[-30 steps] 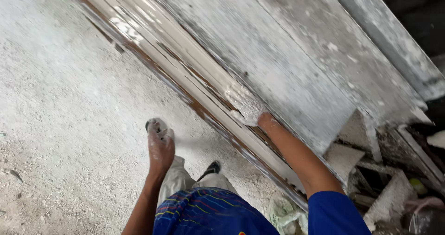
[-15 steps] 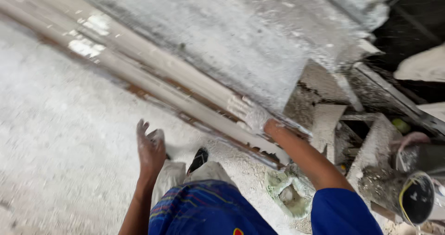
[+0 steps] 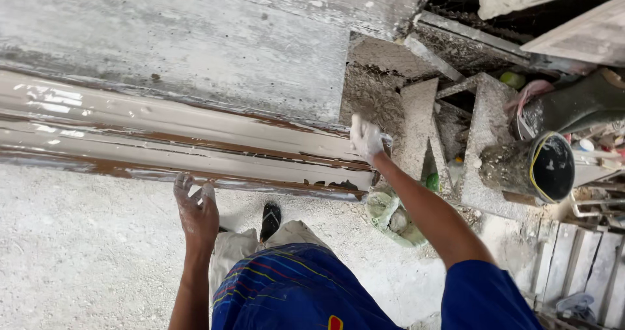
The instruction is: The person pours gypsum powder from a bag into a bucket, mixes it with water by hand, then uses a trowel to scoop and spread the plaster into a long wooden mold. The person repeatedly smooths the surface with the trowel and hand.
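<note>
Presently, the plaster-coated right hand (image 3: 366, 136) grips closed on the end of the long wet moulding (image 3: 182, 149) lying across the bench (image 3: 195, 50), the left hand (image 3: 195, 209) open-fingered beneath its front edge, so a slip risks gouging the soft profile.

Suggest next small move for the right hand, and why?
Probably lift the right hand off the mould's end: it sits at the very end of the long wet mould, with no length left to smooth. Left hand rests at the near edge.
</note>
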